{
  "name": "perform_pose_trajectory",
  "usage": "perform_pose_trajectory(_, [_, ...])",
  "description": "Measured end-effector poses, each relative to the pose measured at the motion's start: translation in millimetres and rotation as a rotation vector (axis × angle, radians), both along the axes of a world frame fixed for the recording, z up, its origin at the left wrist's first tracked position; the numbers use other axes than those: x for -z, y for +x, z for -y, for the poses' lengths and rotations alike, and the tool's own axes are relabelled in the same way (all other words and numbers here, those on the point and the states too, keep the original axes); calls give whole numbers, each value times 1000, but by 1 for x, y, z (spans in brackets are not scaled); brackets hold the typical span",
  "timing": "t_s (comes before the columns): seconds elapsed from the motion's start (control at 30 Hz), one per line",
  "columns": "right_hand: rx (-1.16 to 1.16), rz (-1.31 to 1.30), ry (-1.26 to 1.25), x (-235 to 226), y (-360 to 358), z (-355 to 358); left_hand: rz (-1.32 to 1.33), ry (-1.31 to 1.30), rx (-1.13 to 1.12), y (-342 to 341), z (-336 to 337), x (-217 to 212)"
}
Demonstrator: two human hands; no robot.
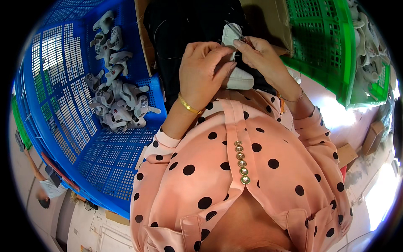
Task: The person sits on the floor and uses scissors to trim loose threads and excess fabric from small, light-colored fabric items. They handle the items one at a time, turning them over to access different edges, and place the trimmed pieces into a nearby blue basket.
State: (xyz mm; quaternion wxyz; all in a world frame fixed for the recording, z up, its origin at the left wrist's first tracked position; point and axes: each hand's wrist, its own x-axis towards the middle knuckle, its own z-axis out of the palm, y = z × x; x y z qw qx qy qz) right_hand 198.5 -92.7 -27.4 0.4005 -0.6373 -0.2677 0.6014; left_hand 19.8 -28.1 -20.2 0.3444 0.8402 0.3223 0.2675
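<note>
A white shoe upper (pixel 239 80) rests over my lap, its pale tongue-like end (pixel 231 34) pointing away from me. My left hand (pixel 200 69) is closed, its thumb and fingers pinching at the upper's near side. From the right, my right hand (pixel 266 61) grips a small pair of scissors (pixel 233 27) with thin metal blades and a reddish handle. The blades lie against the far end of the upper. My fingers cover much of the handle and the middle of the upper. A thin thread (pixel 157 31) curves across the dark cloth on my lap.
Left of me stands a blue mesh crate (pixel 63 107) with a heap of grey-white shoe uppers (pixel 119 101). A green crate (pixel 317 42) at the right holds more uppers (pixel 367 50). Cardboard (pixel 275 21) stands beyond my right hand. Another person (pixel 52 187) is at far left.
</note>
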Motion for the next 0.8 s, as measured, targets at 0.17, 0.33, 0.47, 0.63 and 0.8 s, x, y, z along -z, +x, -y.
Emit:
perform_pose_trajectory(0.17, [-4, 119, 6, -4, -10, 2, 20, 103, -24, 6, 8, 1])
perform_pose_trajectory(0.33, [-35, 394, 189, -1, -2, 8, 78, 72, -67, 5, 9, 10])
perform_pose_trajectory(0.47, [-288, 1090, 387, -13, 18, 22, 63, -6, -80, 6, 2, 17])
perform_pose_trajectory(0.63, [-512, 1362, 458, -19, 28, 33, 13, -189, -19, 6, -5, 19])
perform_pose_trajectory(0.8, [-524, 1445, 483, -21, 24, 32, -25, -251, -6, 4, -6, 15])
